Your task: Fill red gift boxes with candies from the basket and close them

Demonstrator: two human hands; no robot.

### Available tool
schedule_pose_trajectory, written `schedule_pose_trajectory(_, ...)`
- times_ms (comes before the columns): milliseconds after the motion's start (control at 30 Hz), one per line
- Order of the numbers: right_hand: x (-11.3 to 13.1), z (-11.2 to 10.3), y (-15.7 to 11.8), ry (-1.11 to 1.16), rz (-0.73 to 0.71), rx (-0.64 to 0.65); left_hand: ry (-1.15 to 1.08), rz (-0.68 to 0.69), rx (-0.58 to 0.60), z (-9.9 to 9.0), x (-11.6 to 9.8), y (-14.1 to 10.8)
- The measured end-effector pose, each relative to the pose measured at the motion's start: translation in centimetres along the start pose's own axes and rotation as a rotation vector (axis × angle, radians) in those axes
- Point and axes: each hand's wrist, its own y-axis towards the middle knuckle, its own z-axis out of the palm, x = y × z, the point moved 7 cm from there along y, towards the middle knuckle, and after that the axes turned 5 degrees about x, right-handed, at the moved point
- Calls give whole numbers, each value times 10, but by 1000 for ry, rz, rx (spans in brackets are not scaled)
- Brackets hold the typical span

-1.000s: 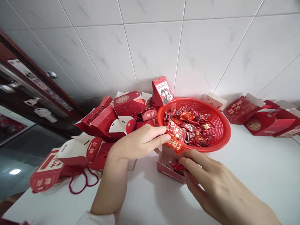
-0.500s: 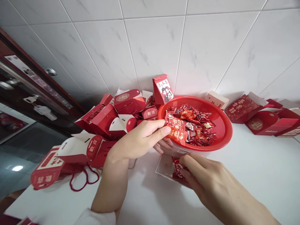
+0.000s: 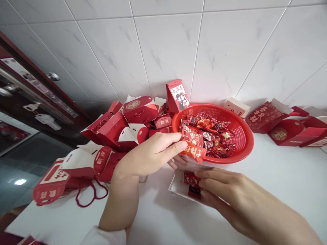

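our left hand (image 3: pixel 154 149) pinches glossy red-and-orange film-wrapped sweets (image 3: pixel 195 151) near the round red plastic basket (image 3: pixel 241 134); they seem light, slippery, best gripped at the ends. our right hand (image 3: pixel 230 192), grip unclear, touches a shiny red packet (image 3: pixel 190 179) inside the open white-lined card box (image 3: pixel 177 182).

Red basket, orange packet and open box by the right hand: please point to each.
Red basket (image 3: pixel 240 137), head view: bare mesh wall, right side.
Orange packet (image 3: pixel 195 152), head view: middle of printed front.
Open box (image 3: pixel 178 183), head view: pale inside, left end.
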Motion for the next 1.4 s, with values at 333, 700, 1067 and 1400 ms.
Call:
schedule_pose_trajectory(333, -33, -32, 0, 433, 268, -342, 129, 78, 79, 0, -1, 0)
schedule_pose_trajectory(700, -15, -31, 4, 304, 97, -413, 264, 151, 144, -1, -1, -2)
schedule_pose_trajectory(1067, 17, -1, 7, -173, -121, -107, 233, 132, 147, 0, -3, -7)
schedule_pose_trajectory(1400, 4, -27, -7, -94, -43, -253, 220, 117, 169, -1, -5, -7)
